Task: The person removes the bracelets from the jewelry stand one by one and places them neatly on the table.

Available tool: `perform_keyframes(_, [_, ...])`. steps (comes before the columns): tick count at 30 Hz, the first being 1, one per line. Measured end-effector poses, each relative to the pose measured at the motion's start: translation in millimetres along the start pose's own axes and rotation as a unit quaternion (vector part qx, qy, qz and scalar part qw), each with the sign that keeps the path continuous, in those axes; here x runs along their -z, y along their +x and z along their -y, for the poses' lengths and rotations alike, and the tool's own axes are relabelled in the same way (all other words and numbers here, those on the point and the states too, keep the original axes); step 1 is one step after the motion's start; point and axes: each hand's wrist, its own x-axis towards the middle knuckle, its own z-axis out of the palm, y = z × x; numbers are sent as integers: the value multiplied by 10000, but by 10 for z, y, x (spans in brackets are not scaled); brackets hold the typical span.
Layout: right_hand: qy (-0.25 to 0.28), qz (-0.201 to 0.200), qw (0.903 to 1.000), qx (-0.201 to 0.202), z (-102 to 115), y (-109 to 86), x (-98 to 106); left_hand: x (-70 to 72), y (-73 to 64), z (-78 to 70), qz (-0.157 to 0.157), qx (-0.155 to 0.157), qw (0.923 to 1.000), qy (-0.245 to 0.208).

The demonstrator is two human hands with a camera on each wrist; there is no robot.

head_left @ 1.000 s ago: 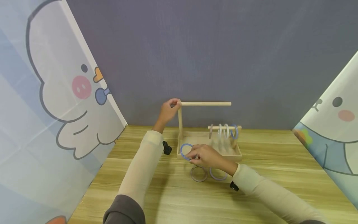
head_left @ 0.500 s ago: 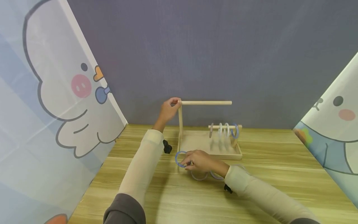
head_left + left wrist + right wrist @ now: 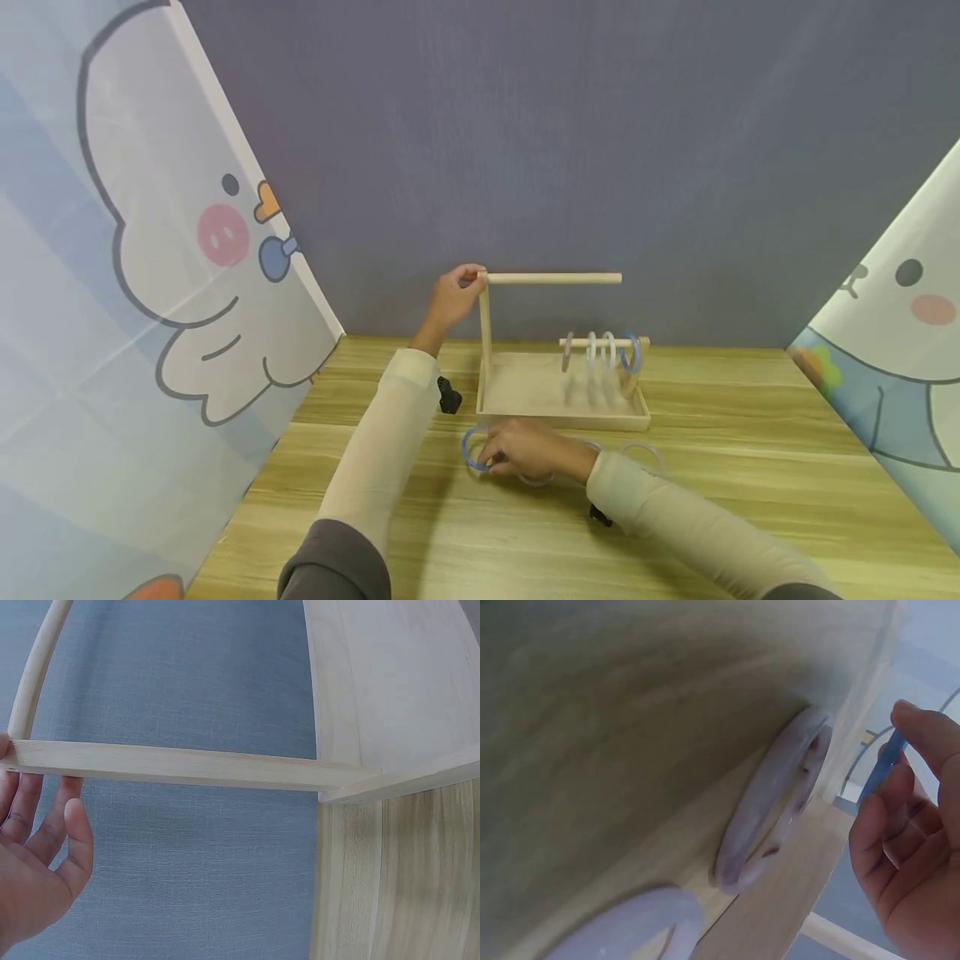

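Note:
My left hand (image 3: 452, 298) grips the top corner of a wooden bangle stand at its tall left post (image 3: 486, 329). In the left wrist view, thumb and fingers lie on both sides of the post (image 3: 180, 765). Low in front of the stand's tray, my right hand (image 3: 528, 447) pinches a blue bangle (image 3: 465, 454) between thumb and fingers. The right wrist view shows this blue bangle (image 3: 881, 771) nearly edge-on. Under and beside that hand lie a mottled bangle (image 3: 742, 817) and a lilac bangle (image 3: 630, 924), partly hidden in the head view.
The stand's upper rod (image 3: 558, 278) is bare. On the lower rod hang a brownish bangle (image 3: 567, 353), two white ones and a blue one (image 3: 637, 357). A pale pink bangle (image 3: 657, 454) lies right of the right wrist. A small black device (image 3: 449, 396) appears beside the left forearm.
My right hand has carried the blue bangle down and left, from over the tray's front edge to low in front of it. The left hand stays at the post.

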Motion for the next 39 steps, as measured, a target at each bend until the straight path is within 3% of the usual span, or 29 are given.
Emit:
perform_keyframes(13, [100, 421, 9989, -160, 23, 82, -113, -2, 5, 7, 26, -58, 9999, -95])
perform_keyframes(39, [56, 474, 9987, -199, 80, 154, -156, 7, -18, 2, 20, -62, 9998, -164])
